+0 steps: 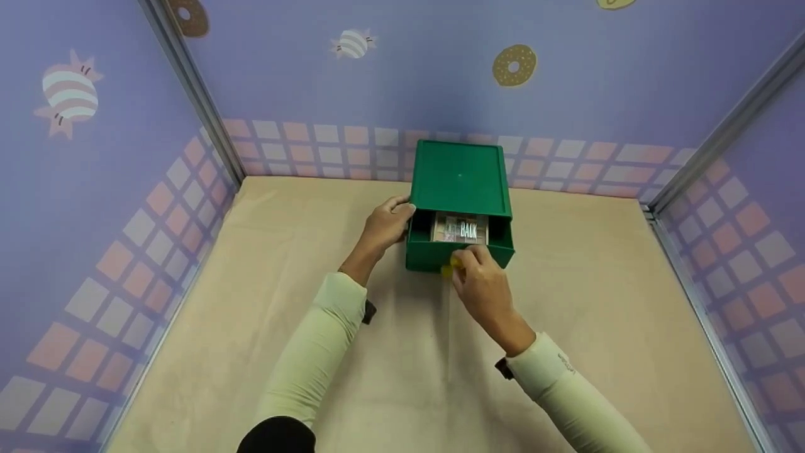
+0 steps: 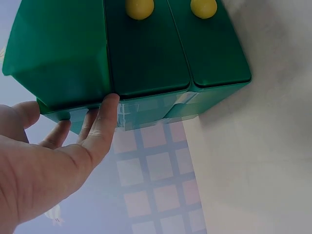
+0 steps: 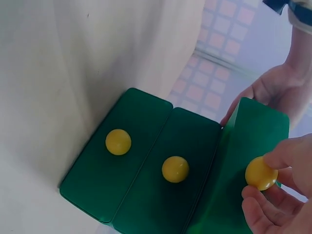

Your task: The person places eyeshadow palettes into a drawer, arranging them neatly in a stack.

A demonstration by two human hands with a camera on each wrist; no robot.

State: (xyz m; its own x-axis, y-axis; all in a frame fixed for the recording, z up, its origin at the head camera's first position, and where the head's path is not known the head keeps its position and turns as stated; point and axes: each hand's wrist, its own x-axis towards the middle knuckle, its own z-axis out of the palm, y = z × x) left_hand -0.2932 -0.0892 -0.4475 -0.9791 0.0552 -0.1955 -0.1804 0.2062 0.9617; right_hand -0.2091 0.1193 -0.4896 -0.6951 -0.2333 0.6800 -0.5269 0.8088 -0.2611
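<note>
A green drawer cabinet (image 1: 461, 176) with three stacked drawers stands against the back wall. Its top drawer (image 1: 424, 255) is pulled out, showing a flat item (image 1: 458, 229) with printed letters, seemingly "BACK". My right hand (image 1: 485, 286) pinches that drawer's round yellow knob (image 3: 262, 174) between thumb and fingers. Against the cabinet's left side, near the front edge, rests my left hand (image 1: 387, 225), its fingers (image 2: 102, 124) extended and spread along the side. Two lower drawers are closed, with a middle yellow knob (image 3: 175, 169) and a bottom yellow knob (image 3: 118, 142).
A beige cloth (image 1: 302, 251) covers the table. Patterned purple walls (image 1: 427, 75) enclose it at the back and both sides, with metal rails at the corners. Clear tape (image 2: 146, 109) runs along the cabinet's side.
</note>
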